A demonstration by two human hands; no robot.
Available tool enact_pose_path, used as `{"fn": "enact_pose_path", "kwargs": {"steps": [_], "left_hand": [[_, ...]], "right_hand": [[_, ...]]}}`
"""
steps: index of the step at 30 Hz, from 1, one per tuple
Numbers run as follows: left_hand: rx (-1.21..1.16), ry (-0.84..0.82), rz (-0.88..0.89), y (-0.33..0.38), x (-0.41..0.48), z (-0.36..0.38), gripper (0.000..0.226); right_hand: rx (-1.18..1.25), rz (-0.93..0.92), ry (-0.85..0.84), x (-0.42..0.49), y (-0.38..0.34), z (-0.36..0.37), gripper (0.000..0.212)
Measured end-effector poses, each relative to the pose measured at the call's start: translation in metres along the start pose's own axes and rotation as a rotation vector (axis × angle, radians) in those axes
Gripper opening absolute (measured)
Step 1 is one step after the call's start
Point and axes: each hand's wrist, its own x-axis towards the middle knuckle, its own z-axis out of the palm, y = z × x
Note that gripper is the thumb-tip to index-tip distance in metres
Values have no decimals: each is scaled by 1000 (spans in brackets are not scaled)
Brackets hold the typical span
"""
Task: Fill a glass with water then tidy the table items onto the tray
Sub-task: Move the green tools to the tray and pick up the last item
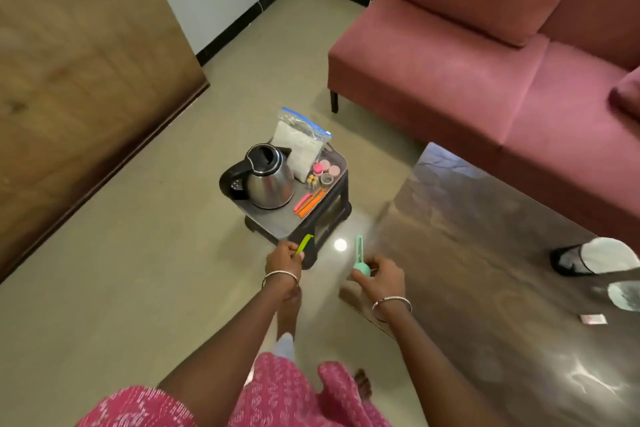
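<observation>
My left hand [282, 258] is shut on a lime green clip [304, 242], held just at the near corner of a dark tray [277, 225] that rests on a small black stool. To its right, my right hand [382, 274] grips a teal scoop-like tool [360, 258] over the floor, beside the table edge. On the tray stand a steel electric kettle [266, 180], a zip bag of white powder [303, 146], small pink-lidded jars [327, 166] and pink and orange clips [310, 204].
A dark glossy table [502, 253] fills the right side, carrying a black-and-white object [588, 256], a pale dish [627, 295] and a small pink sachet [593, 319]. A maroon sofa [485, 62] stands behind. A wooden panel [76, 80] is at left.
</observation>
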Motion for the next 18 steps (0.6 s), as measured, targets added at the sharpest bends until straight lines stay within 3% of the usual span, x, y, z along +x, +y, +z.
{"fn": "enact_pose_path", "kwargs": {"steps": [8,18], "left_hand": [[125,-23,-71,2,110,-17,17],[-237,-26,-429,8,207,39,24]], "right_hand": [[48,38,-7,58,-60,57,37],[78,78,24,120,-71,90,33]]}}
